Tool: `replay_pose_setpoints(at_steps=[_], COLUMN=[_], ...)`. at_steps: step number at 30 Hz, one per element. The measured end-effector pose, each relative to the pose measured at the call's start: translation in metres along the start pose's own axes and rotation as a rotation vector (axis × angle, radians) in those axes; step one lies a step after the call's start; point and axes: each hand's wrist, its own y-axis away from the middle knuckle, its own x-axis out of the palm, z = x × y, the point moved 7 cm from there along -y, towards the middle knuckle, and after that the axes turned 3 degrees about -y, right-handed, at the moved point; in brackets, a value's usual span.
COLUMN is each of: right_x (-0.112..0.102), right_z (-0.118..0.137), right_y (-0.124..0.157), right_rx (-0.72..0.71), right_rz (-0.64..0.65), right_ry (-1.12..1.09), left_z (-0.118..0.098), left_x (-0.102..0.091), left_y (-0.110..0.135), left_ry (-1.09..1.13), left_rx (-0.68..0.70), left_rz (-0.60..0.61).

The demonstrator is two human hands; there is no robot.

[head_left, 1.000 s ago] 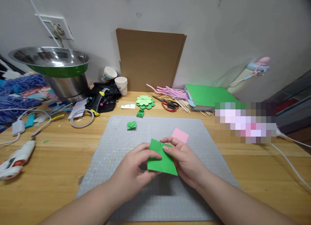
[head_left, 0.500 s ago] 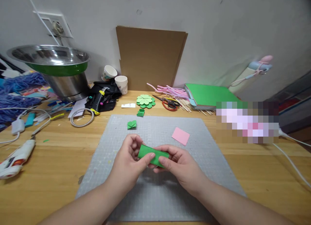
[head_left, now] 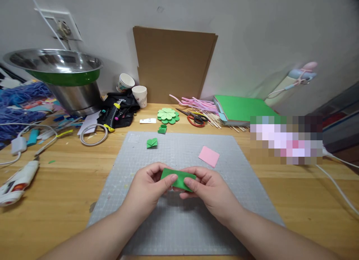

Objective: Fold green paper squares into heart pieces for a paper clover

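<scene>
A folded strip of green paper (head_left: 181, 180) is held just above the grey cutting mat (head_left: 185, 230). My left hand (head_left: 150, 185) pinches its left part, thumb on the front and fingers behind. At the right part, my right hand (head_left: 209, 189) grips it the same way, so the two thumbs lie close together on the near face. Most of the paper's back is hidden by fingers. Beyond my hands, a pink paper piece (head_left: 209, 156) and a small folded green paper heart (head_left: 152, 143) lie on the mat. Another folded green piece (head_left: 162, 129) sits at its far edge.
Behind the mat are green paper clovers (head_left: 167, 115), scissors (head_left: 196, 118), wooden sticks and pink pipe cleaners (head_left: 196, 104). A glue gun (head_left: 19, 183) and tape roll (head_left: 94, 135) lie left, near a metal bowl (head_left: 56, 61). A green book (head_left: 246, 108) is at right.
The green paper has tilted slightly toward level between my hands. My left fingers have lowered and closed in behind it. The view has shifted a little.
</scene>
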Motion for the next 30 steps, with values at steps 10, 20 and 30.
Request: replay_pose_setpoints(at_steps=[10,20,30], right_x=[-0.0003,-0.0005,-0.0007], right_z=[-0.0016,-0.001,-0.0003], right_y=[0.002,0.0005,0.0013], right_rx=[0.005,0.018,0.045], right_rz=[0.003,0.006,-0.019], right_ry=[0.001,0.014,0.029], left_z=[0.0015,0.0027,0.0002], left_x=[0.0008,0.0007,0.0024], left_y=[0.0001,-0.0018,0.0001], left_ry=[-0.018,-0.012,-0.017], left_rx=[-0.016,-0.008,-0.014], left_rz=[0.001,0.02,0.02])
